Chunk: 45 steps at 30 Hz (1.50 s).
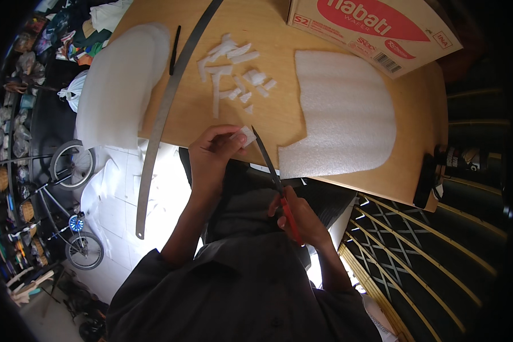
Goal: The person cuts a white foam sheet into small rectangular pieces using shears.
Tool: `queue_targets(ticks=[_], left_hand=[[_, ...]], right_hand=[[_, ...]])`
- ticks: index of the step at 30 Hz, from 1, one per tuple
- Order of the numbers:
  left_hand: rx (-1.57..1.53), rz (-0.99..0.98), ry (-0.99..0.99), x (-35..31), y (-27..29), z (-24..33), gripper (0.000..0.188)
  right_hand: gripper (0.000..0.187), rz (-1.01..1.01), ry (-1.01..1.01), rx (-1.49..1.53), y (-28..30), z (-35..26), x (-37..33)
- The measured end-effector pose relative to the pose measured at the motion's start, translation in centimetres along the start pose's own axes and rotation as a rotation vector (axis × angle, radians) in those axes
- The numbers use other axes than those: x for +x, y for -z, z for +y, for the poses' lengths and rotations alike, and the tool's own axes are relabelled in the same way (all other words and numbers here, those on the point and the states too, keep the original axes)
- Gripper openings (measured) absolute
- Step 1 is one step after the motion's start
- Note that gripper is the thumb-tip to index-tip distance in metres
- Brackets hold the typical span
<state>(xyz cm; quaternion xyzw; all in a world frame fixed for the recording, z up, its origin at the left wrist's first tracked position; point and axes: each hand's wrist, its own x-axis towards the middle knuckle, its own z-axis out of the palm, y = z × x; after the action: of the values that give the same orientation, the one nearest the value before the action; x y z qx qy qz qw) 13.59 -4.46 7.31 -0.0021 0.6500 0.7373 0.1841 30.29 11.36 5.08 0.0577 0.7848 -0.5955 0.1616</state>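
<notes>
Head view. Left hand (211, 154): grip pinched, thumb against fingers, on a small white foam piece (247, 137), held up just off the near edge of the wooden surface (262, 20). Right hand (303, 215): fingers wrapped round the red handles of scissors (267, 157), dark blades pointing away, tip just beside the foam piece.

Foam scraps (244, 57) lie loose beyond the hands. To the right, a large foam sheet (347, 114), one corner notched. To the left, stacked rounded foam sheets (117, 85) and a slim black tool (175, 51), kind unclear. A long metal strip (164, 105) runs between stack and scraps, overhanging the near edge. Cardboard box (347, 28) blocks the far right corner. Bicycle (76, 223) on the floor, left; lattice gate (393, 239), right.

Writing: box carries large white lettering on red, smaller red print, a barcode.
</notes>
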Motion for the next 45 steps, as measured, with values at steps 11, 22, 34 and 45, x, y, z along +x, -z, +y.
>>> queue_targets(ticks=[11, 22, 34, 45], left_hand=[[0.049, -0.040, -0.081, -0.2, -1.3, 0.2, 0.019], [0.078, 0.002, -0.047, 0.0, -1.7, 0.1, 0.019], [0.045, -0.040, 0.023, 0.6, -1.6, -0.3, 0.020], [0.139, -0.019, 0.006, 0.7, -1.0, -0.3, 0.019]], right_hand=[[0.039, 0.023, 0.008, 0.013, -0.1, 0.4, -0.3], [0.042, 0.036, -0.051, 0.051, 0.1, 0.2, -0.1], [0.010, 0.197, -0.121, 0.179, -0.1, -1.0, 0.3], [0.005, 0.240, -0.060, 0.179, -0.5, -0.1, 0.8]])
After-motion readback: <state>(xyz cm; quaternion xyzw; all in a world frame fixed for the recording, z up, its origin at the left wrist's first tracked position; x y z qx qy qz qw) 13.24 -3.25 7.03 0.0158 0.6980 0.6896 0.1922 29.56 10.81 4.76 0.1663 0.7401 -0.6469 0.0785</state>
